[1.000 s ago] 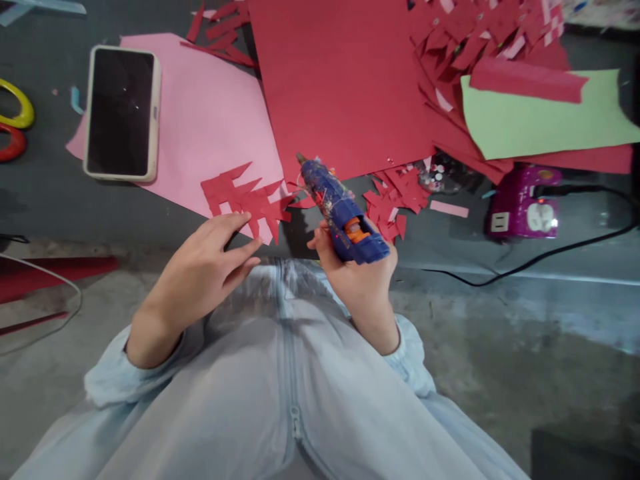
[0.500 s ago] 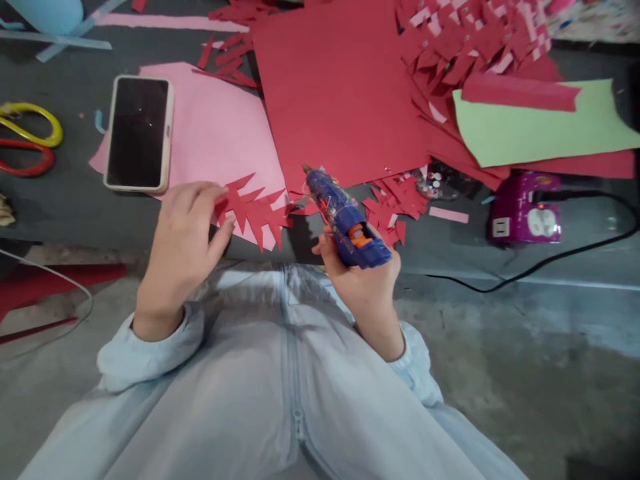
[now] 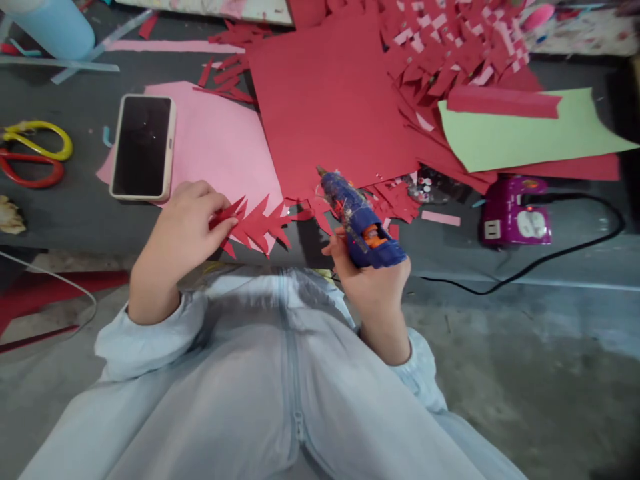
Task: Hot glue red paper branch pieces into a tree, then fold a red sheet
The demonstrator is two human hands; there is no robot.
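Note:
My left hand (image 3: 187,233) pinches the left end of a red paper cutout (image 3: 260,223) with jagged, pointed edges, which lies over the lower edge of a pink paper sheet (image 3: 220,140). My right hand (image 3: 373,287) is wrapped round a blue glue gun (image 3: 357,217) with an orange part showing at its rear. The gun's nozzle points up and to the left, apart from the cutout. Beyond the nozzle lies a large red paper sheet (image 3: 325,100). Small red paper scraps (image 3: 397,199) are scattered beside the gun.
A phone (image 3: 143,148) rests on the pink sheet, with scissors (image 3: 35,153) farther left. To the right are green paper (image 3: 520,137) and a purple power socket box (image 3: 517,217) with a black cable. A blue bottle (image 3: 55,30) stands at the back left.
My left thumb and fingers have closed on the cutout's left end, and the cutout has turned slightly. The glue gun has shifted a little to the right in my right hand.

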